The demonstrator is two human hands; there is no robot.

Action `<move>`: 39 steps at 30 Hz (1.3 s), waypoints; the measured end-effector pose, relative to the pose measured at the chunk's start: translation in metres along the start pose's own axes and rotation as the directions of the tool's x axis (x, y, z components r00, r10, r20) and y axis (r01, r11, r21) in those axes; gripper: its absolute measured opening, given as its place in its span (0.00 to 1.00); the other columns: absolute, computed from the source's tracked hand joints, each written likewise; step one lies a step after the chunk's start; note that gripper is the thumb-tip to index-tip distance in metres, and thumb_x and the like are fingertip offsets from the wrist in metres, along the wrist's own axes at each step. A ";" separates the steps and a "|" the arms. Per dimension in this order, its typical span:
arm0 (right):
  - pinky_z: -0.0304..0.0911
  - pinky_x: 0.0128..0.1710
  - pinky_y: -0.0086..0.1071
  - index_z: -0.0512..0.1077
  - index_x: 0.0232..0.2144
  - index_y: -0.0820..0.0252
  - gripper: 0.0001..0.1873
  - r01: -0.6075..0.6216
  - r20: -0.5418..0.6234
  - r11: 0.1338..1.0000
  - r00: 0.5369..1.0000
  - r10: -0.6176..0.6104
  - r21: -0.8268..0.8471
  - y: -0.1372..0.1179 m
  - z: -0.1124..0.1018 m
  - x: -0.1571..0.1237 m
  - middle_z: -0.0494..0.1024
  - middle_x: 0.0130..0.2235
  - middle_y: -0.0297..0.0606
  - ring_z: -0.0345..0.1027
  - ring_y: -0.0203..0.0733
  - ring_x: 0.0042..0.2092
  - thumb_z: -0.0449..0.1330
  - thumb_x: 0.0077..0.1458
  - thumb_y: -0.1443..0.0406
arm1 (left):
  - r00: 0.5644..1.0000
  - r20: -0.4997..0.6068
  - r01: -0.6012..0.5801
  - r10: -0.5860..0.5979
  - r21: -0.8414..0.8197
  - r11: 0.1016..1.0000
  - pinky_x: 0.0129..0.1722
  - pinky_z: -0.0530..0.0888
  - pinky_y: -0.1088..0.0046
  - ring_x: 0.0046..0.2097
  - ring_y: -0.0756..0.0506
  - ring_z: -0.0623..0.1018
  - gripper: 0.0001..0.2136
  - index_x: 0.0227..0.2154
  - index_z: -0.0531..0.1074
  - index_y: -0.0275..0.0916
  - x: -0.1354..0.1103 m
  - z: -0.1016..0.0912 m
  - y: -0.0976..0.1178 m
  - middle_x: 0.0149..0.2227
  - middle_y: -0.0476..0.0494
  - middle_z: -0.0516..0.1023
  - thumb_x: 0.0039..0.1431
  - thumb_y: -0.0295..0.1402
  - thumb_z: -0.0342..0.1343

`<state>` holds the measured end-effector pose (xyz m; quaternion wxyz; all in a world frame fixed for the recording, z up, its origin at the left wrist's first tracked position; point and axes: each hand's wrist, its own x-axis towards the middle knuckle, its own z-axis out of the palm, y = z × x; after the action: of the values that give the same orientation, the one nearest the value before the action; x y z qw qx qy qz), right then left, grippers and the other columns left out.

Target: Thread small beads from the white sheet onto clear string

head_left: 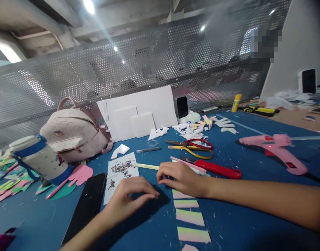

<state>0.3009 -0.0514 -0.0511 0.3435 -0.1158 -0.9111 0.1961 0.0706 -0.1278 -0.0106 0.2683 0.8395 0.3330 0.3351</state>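
My left hand [134, 195] hovers low over the blue table, thumb and fingertips drawn together; anything between them is too small to make out. Just right of it, my right hand [182, 178] has curled fingers, and what they may hold is hidden. Behind its fingers ends a pale yellow stick [148, 166]. Below the right hand lies a column of pink-and-green strips [192, 234]. A white sheet with small multicoloured gems [123, 168] lies behind my left hand. Beyond my right hand are a red-handled cutter [219, 169] and scissors [199, 144].
A pink glue gun [275, 146] with a lit red light lies at right. White foam boards [160, 104] lean against a perforated metal screen [149, 62]. At left are a black phone [86, 204], a bottle [39, 158], a backpack [73, 134] and coloured foam scraps [12, 184].
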 end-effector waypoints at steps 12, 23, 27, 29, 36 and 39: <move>0.59 0.36 0.30 0.71 0.38 0.61 0.03 -0.045 0.004 0.999 0.999 0.045 0.010 -0.003 -0.001 0.001 0.76 0.37 0.37 0.67 0.38 0.36 0.58 0.67 0.70 | 0.906 0.199 0.340 -0.374 0.184 0.922 0.34 0.75 0.75 0.32 0.43 0.83 0.05 0.30 0.85 0.42 -0.009 -0.093 -0.056 0.31 0.45 0.87 0.58 0.31 0.64; 0.59 0.36 0.30 0.71 0.37 0.61 0.03 -0.037 0.004 0.998 0.999 0.037 0.044 -0.003 -0.001 0.001 0.75 0.37 0.36 0.67 0.37 0.36 0.58 0.66 0.70 | 0.833 0.341 0.411 -0.435 0.145 0.900 0.31 0.68 0.78 0.30 0.47 0.76 0.04 0.25 0.82 0.40 -0.011 -0.092 -0.058 0.28 0.47 0.82 0.54 0.28 0.65; 0.59 0.36 0.30 0.71 0.37 0.61 0.03 -0.042 -0.018 0.998 0.999 0.043 0.055 -0.003 0.000 0.001 0.75 0.37 0.36 0.67 0.37 0.36 0.59 0.66 0.70 | 0.889 0.209 0.410 -0.408 0.036 0.911 0.34 0.71 0.75 0.32 0.46 0.77 0.05 0.27 0.81 0.39 -0.007 -0.090 -0.052 0.30 0.46 0.82 0.57 0.29 0.63; 0.60 0.37 0.30 0.71 0.37 0.61 0.03 -0.046 -0.032 0.997 0.998 0.048 0.066 -0.003 0.000 0.001 0.75 0.37 0.36 0.66 0.38 0.37 0.59 0.66 0.70 | 0.921 0.059 0.388 -0.385 -0.053 0.920 0.38 0.72 0.72 0.35 0.45 0.78 0.05 0.28 0.79 0.38 -0.004 -0.080 -0.050 0.32 0.45 0.81 0.59 0.31 0.62; 0.60 0.34 0.29 0.69 0.37 0.60 0.03 -0.089 -0.126 0.990 0.987 0.103 0.113 -0.006 -0.003 0.000 0.74 0.36 0.35 0.65 0.36 0.34 0.57 0.67 0.68 | 0.869 -0.287 0.320 -0.404 -0.297 0.900 0.30 0.72 0.75 0.30 0.48 0.76 0.05 0.29 0.76 0.38 -0.002 -0.004 -0.039 0.29 0.47 0.79 0.56 0.33 0.65; 0.60 0.33 0.28 0.68 0.37 0.60 0.03 -0.098 -0.140 0.986 0.983 0.117 0.132 -0.006 -0.003 0.000 0.74 0.36 0.35 0.64 0.35 0.33 0.57 0.67 0.68 | 0.850 -0.299 0.313 -0.433 -0.376 0.872 0.31 0.73 0.76 0.30 0.49 0.78 0.04 0.30 0.77 0.38 -0.003 0.015 -0.033 0.28 0.48 0.79 0.54 0.30 0.67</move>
<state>0.3022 -0.0563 -0.0464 0.4054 -0.1575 -0.8615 0.2619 0.0677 -0.1127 -0.0431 0.3901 0.6246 0.4790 0.4779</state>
